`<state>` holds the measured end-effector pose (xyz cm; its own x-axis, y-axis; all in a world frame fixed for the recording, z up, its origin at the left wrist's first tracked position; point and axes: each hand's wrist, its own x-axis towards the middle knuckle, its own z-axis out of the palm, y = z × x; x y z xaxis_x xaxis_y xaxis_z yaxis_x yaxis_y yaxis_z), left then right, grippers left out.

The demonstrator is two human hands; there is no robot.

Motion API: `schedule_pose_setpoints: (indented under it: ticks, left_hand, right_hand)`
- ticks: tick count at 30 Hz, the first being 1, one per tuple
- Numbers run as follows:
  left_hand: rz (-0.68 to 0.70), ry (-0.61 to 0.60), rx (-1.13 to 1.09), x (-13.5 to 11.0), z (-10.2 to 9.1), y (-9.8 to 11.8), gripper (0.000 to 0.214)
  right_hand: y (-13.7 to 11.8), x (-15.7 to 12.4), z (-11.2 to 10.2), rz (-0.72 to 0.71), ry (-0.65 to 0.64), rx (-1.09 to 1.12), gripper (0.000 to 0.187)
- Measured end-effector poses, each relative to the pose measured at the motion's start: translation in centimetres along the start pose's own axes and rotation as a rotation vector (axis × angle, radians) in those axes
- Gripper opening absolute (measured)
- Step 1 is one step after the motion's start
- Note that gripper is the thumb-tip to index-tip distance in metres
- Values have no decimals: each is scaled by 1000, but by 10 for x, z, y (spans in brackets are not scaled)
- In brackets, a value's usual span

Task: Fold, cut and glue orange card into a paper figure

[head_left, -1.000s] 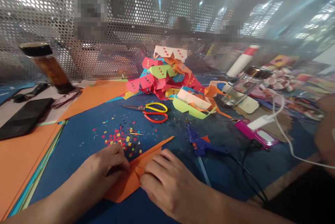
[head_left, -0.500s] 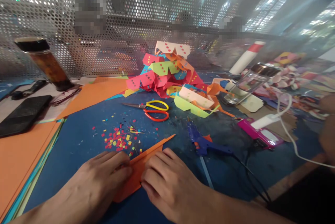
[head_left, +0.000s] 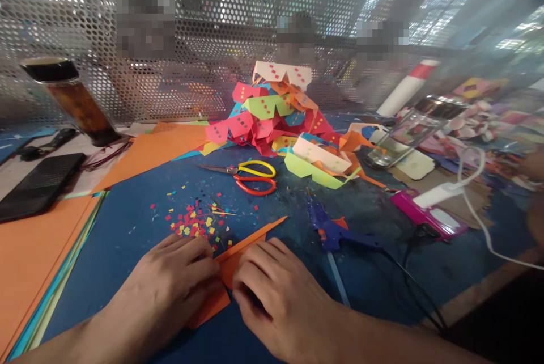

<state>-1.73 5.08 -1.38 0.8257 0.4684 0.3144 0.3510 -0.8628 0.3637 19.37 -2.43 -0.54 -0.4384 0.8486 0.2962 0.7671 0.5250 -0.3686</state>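
Note:
A folded piece of orange paper [head_left: 240,250] lies slantwise on the blue table, its pointed end toward the upper right. My left hand [head_left: 174,279] presses on its left part, fingers curled over it. Close beside, my right hand [head_left: 272,284] has bent fingers closed on the paper's middle; the fingertips are partly hidden. Just beyond the paper are small coloured paper squares [head_left: 198,219]. Scissors [head_left: 246,174] with a yellow and a red handle lie farther back. A blue glue gun [head_left: 331,228] with its glue stick rests right of my right hand.
Cut paper glasses [head_left: 272,109] are heaped at the back. Orange sheets [head_left: 38,256] and a black phone [head_left: 40,185] lie left, near a dark bottle [head_left: 80,103]. On the right are a clear jar [head_left: 408,134], a pink power strip [head_left: 429,214] and cables. A perforated metal screen [head_left: 204,29] stands behind.
My left hand has slid slightly right and up along the orange paper, next to the right hand. My right hand has barely shifted. The view has moved a little.

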Motion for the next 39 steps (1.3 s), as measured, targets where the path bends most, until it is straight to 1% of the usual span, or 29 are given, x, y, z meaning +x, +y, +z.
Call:
schedule_pose_setpoints:
  ticks: [6, 10, 15, 20, 26, 32, 39]
  left_hand:
    - [21, 45, 37, 0, 3, -2, 22]
    - [25, 22, 35, 1, 4, -2, 20]
    - [-51, -14, -19, 0, 6, -2, 18]
    - [-115, 2, -76, 0, 7, -1, 17]
    - [-214, -16, -147, 0, 7, 1, 16]
    - [-225, -16, -179, 0, 11, -2, 17]
    - [-252, -22, -172, -1, 11, -1, 15]
  right_hand:
    - [-1, 0, -2, 17, 9, 4, 11]
    - [0, 0, -1, 14, 14, 52, 10]
    - [0, 1, 0, 25, 36, 32, 14]
    - [-3, 1, -3, 63, 8, 29, 16]
    - [-4, 1, -4, 92, -26, 26, 13]
    - [-3, -1, -2, 126, -35, 35, 10]
    - [-2, -1, 2, 138, -4, 14, 7]
